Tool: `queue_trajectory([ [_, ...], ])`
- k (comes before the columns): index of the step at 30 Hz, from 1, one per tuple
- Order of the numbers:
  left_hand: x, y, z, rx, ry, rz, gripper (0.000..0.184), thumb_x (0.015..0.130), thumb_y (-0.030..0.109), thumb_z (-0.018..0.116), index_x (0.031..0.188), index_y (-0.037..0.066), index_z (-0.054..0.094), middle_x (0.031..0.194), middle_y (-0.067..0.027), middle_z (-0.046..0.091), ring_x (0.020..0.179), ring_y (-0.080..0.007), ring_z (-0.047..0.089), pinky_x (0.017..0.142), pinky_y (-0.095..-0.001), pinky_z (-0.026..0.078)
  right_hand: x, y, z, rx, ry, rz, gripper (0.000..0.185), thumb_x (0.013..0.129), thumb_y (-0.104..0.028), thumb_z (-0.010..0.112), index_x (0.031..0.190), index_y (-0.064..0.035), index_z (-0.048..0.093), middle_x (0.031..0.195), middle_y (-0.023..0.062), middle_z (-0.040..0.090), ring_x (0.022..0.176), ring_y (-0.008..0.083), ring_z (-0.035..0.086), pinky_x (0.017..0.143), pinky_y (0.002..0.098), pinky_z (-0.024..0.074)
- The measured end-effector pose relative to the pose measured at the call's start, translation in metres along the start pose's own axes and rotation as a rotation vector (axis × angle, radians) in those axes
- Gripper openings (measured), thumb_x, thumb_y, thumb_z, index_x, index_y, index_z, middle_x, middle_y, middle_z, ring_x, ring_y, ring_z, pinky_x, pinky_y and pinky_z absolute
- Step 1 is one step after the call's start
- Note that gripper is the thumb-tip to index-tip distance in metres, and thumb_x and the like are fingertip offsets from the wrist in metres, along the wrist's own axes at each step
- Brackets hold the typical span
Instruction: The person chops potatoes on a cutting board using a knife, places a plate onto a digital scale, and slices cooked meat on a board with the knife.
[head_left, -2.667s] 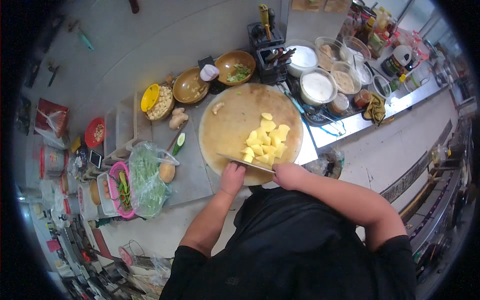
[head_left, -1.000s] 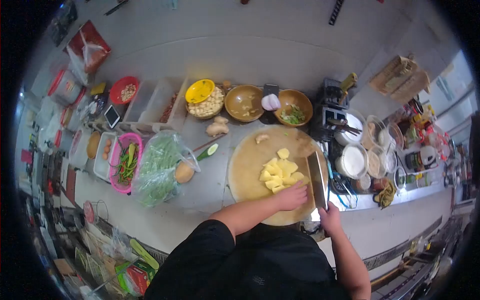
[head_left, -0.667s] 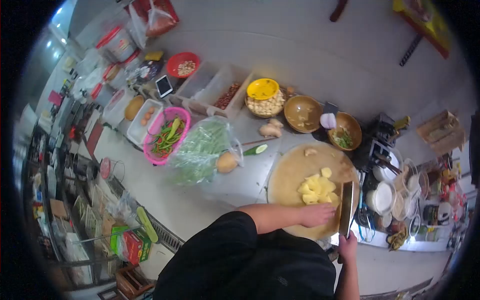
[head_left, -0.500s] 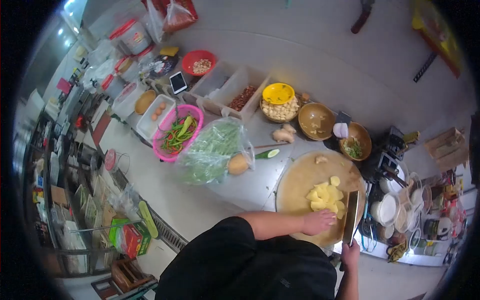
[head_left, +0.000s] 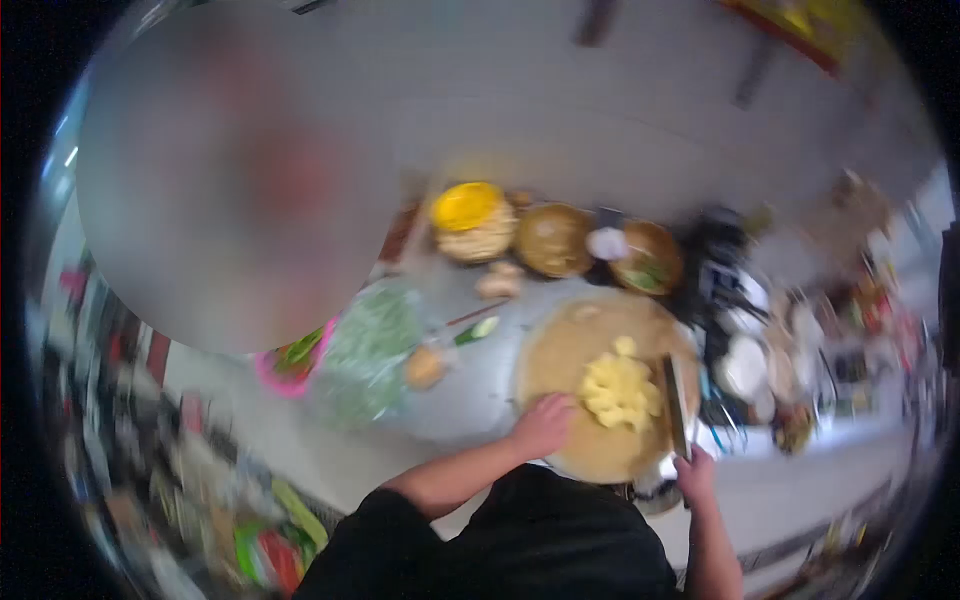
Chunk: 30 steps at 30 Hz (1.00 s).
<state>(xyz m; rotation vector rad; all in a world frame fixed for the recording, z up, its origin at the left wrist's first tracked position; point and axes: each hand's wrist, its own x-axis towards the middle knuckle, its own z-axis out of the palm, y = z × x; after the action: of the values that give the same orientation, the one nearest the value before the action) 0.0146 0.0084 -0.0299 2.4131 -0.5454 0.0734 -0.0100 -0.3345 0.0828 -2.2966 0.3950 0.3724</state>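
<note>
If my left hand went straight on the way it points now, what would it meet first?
Your left hand would probably meet the pale yellow cut pieces on the round tan board, though blur leaves the hand's height unclear.

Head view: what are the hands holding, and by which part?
Right hand grips the broad metal cleaver by its handle; left hand holds nothing visible.

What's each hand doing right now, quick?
Left hand: at the board, nothing visible in it; too blurred to tell open or closed.
Right hand: closed, holding the knife.
</note>
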Motion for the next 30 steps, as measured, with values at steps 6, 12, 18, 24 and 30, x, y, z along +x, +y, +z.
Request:
queue_trajectory([
  [6, 0.007, 0.036, 0.002, -0.034, -0.062, 0.273, 0.039, 0.076, 0.017, 0.067, 0.113, 0.004, 0.063, 0.125, -0.0188, 0.055, 0.119, -0.0385, 0.052, 0.102, -0.0486, 0.043, -0.073, 0.019, -0.016, 0.005, 0.104, 0.155, 0.046, 0.079, -0.023, 0.067, 0.123, -0.0097, 0.064, 0.085, 0.0169, 0.069, 0.078, 0.0296, 0.068, 0.074, 0.0389, 0.0547],
  [12, 0.028, 0.101, 0.021, -0.097, -0.166, 0.403, 0.035, 0.076, 0.015, 0.068, 0.109, 0.004, 0.064, 0.121, -0.0158, 0.059, 0.115, -0.0361, 0.055, 0.100, -0.0473, 0.044, -0.149, 0.083, -0.043, 0.039, 0.110, 0.243, 0.047, 0.079, -0.027, 0.069, 0.125, -0.0191, 0.063, 0.088, 0.0140, 0.070, 0.081, 0.0331, 0.068, 0.075, 0.0412, 0.0551],
  [18, 0.042, 0.189, 0.078, -0.166, -0.200, 0.495, 0.033, 0.075, 0.011, 0.070, 0.106, 0.002, 0.065, 0.110, -0.0159, 0.063, 0.104, -0.0359, 0.060, 0.093, -0.0450, 0.048, -0.222, 0.196, -0.073, 0.030, 0.132, 0.304, 0.047, 0.081, -0.030, 0.070, 0.125, -0.0169, 0.062, 0.089, 0.0145, 0.072, 0.083, 0.0345, 0.069, 0.078, 0.0426, 0.0554],
  [24, 0.008, 0.298, 0.140, -0.077, -0.522, 0.347, 0.040, 0.081, 0.017, 0.065, 0.119, 0.005, 0.063, 0.112, -0.0155, 0.066, 0.108, -0.0337, 0.059, 0.095, -0.0444, 0.048, -0.289, 0.335, -0.089, 0.048, 0.203, 0.466, 0.041, 0.077, -0.029, 0.073, 0.113, -0.0108, 0.068, 0.083, 0.0147, 0.071, 0.078, 0.0326, 0.069, 0.073, 0.0420, 0.0550],
  [30, -0.037, 0.314, 0.162, 0.105, -0.638, 0.129, 0.044, 0.083, 0.022, 0.061, 0.124, 0.007, 0.058, 0.109, -0.0157, 0.063, 0.106, -0.0352, 0.058, 0.094, -0.0471, 0.047, -0.324, 0.520, -0.056, 0.029, -0.014, 0.503, 0.036, 0.079, -0.033, 0.071, 0.086, 0.0024, 0.069, 0.092, 0.0255, 0.068, 0.091, 0.0380, 0.067, 0.078, 0.0499, 0.0513],
])
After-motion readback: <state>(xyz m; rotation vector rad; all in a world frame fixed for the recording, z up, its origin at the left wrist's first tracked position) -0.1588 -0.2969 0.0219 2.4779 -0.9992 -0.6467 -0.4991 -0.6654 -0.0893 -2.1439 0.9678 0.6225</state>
